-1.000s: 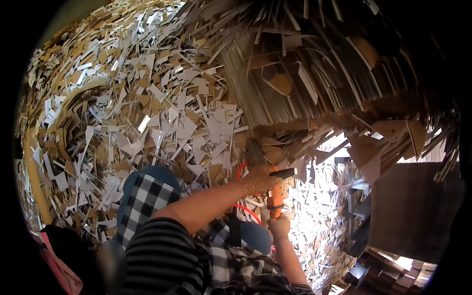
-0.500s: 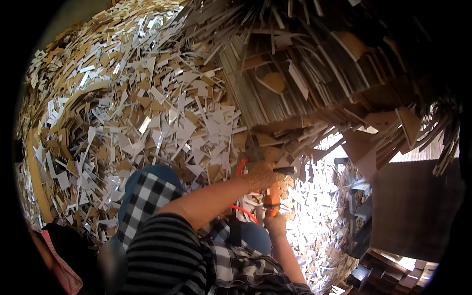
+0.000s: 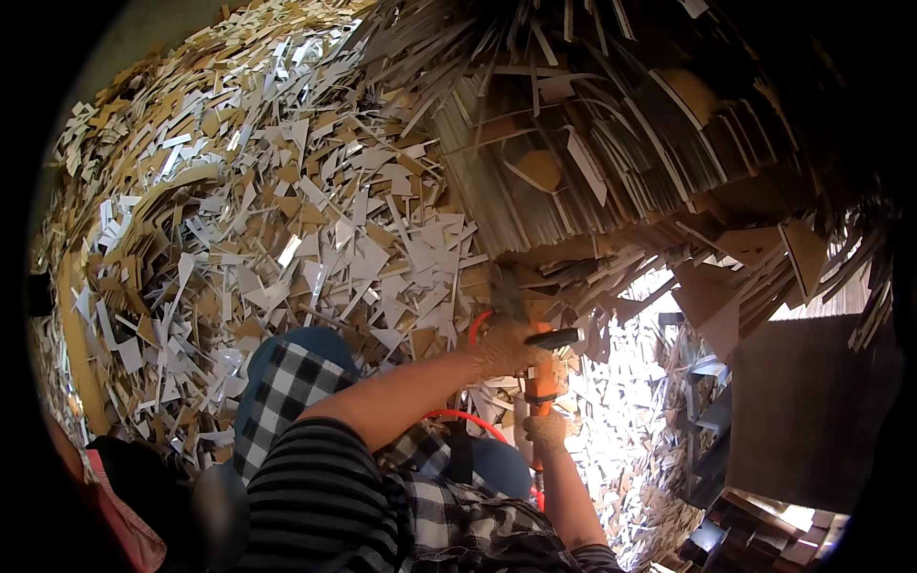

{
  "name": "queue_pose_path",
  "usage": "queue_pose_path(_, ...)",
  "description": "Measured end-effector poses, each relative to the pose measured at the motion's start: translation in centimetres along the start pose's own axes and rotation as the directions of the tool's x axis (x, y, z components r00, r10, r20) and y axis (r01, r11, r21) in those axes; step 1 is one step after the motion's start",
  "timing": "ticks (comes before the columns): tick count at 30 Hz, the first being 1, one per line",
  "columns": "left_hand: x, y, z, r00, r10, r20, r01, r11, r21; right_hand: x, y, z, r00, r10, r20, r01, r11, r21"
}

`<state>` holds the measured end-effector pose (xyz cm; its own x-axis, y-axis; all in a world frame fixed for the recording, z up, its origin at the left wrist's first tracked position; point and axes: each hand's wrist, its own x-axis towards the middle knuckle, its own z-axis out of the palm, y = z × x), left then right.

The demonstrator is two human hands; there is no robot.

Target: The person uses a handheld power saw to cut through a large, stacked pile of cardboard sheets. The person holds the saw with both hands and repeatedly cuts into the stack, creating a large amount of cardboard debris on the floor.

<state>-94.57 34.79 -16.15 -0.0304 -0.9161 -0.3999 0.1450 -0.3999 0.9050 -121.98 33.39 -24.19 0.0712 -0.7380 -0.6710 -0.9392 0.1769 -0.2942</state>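
An orange power tool (image 3: 544,384) with a long dark bar (image 3: 509,291), apparently a chainsaw, is gripped by both of my hands. My left hand (image 3: 503,350), in a speckled tan glove, is closed around its front, beside a black bar-like part (image 3: 554,338). Lower down, my gloved right hand (image 3: 546,435) is wrapped round the rear end. A red hose or cord (image 3: 468,416) curves beside the tool. The bar reaches toward the lower edge of a thick stack of thin boards (image 3: 535,210); its tip is hard to make out among the scraps.
White and brown board scraps (image 3: 277,229) lie heaped on the left. Loose strips and angular pieces (image 3: 755,250) jut from the stack on the right. Bright light falls on more scraps (image 3: 621,430). A dark brown panel (image 3: 802,411) stands at the right, dark blocks (image 3: 764,535) below it.
The view has shifted slightly, so most of the scene sits a little farther right. My right hand has moved slightly right and up with the tool's rear end. Both hands keep their grip.
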Motion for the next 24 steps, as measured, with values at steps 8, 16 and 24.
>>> queue_pose_path(8, 0.0, -1.3, 2.0, 0.999, 0.031, 0.019, -0.033, 0.993, 0.115, -3.9, 2.4, 2.7, 0.992, -0.052, -0.116, 0.036, 0.990, -0.133)
queue_pose_path(16, 2.4, -4.2, 1.9, 0.987, 0.159, 0.009, -0.157, 0.981, -0.116, -0.9, 0.3, 0.5, 0.985, -0.047, -0.166, 0.049, 0.999, 0.008)
queue_pose_path(24, 0.4, 1.2, 3.1, 0.997, 0.078, 0.011, -0.079, 0.991, 0.105, -5.1, 0.6, -1.2, 0.987, 0.141, -0.076, -0.134, 0.986, 0.097)
